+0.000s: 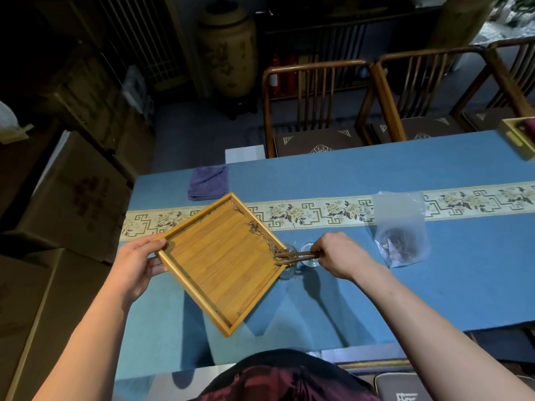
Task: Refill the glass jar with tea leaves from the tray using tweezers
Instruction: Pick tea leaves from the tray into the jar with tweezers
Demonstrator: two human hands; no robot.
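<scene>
1. Here, no writing on the task's things can be read.
2. The left hand [136, 263] grips the bamboo tray's [220, 261] left corner, holding it tilted off the blue table [434, 285].
3. The tray's right corner overhangs the glass jar [286, 269]; tea leaves [262, 235] line that edge.
4. The right hand [341, 253] pinches wooden tweezers [298, 256], tips at that corner.
5. Right of the jar lies a plastic bag [401, 233]; open cloth lies nearer the person.

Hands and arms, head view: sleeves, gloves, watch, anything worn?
Both forearms are bare right up to the frame edge; no sleeves show. The left hand and right hand have no gloves, and no rings, watch or wristbands are visible. The only clothing in view is a dark garment with a red pattern at the bottom centre.
</scene>
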